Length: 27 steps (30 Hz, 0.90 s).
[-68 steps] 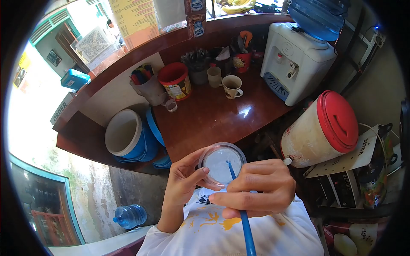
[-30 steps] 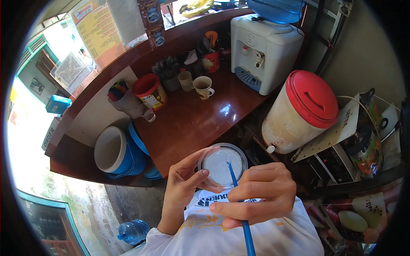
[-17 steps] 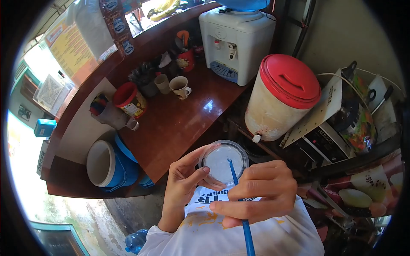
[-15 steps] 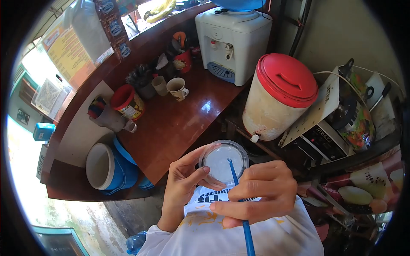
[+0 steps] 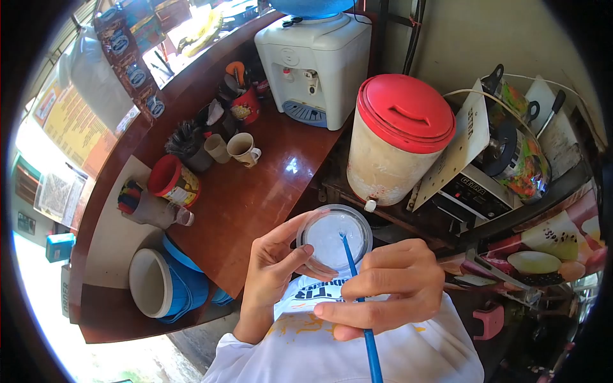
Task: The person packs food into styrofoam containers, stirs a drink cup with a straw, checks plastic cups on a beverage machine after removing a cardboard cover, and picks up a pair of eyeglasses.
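Bright-blue stick (image 5: 371, 351); clear cup (image 5: 324, 246), whitish inside; white shirt (image 5: 408, 357) with black lettering (image 5: 317, 293) and yellow-orange blotches (image 5: 310, 324); reddish-brown tabletop (image 5: 242, 207); cream drum (image 5: 389, 166) with a red lid (image 5: 405, 112); white water dispenser (image 5: 319, 54) with a blue drip tray (image 5: 305, 113); red tub (image 5: 167, 175); blue bucket (image 5: 190, 290), pale inside; and a pink stool (image 5: 490, 321)

Blue stick (image 5: 371, 354): end cut off, middle behind fingers (image 5: 377, 312). Water bottle (image 5: 313, 6) cropped.

The clear container (image 5: 327, 244) seems smooth plastic; the tabletop (image 5: 252, 201), glossy wood.
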Motion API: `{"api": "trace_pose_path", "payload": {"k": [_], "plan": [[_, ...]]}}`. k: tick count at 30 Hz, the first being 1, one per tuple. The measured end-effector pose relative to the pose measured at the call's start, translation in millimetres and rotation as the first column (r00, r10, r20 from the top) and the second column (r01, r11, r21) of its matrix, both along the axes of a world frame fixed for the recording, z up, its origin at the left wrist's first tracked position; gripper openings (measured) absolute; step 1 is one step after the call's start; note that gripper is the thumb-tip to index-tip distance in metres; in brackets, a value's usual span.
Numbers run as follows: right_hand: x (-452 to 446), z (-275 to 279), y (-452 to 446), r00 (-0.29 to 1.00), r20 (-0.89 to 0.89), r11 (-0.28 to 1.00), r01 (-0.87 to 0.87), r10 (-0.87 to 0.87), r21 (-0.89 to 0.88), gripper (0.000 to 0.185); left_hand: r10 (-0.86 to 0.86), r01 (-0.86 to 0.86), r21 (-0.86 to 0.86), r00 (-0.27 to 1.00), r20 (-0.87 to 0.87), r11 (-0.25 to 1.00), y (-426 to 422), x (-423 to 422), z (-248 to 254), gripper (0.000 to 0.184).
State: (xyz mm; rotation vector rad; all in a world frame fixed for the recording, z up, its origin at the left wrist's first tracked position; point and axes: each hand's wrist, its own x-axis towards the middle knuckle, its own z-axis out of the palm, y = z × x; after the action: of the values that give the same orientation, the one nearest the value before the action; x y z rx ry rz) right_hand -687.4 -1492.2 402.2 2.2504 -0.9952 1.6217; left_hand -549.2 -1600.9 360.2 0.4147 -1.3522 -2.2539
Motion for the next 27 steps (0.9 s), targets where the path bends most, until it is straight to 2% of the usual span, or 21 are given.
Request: {"api": "trace_pose_path", "payload": {"k": [6,15,27], "plan": [[4,0,-3,0.999,0.015,0.999,0.033,-0.033,0.015,0.021,-0.049,0.048,-0.062,0.999,-0.005,0.997,-12,-2,0,0.044],[15,0,-1,0.992,0.017,0.991,0.12,-0.121,0.065,0.021,-0.134,0.13,-0.057,0.988,-0.074,0.99,-23,0,-2,0.043],[19,-1,0,0.982,0.033,0.979,0.18,-0.183,0.092,0.02,-0.212,0.21,-0.054,0.977,-0.029,0.976,-29,-2,-9,0.043]]}}
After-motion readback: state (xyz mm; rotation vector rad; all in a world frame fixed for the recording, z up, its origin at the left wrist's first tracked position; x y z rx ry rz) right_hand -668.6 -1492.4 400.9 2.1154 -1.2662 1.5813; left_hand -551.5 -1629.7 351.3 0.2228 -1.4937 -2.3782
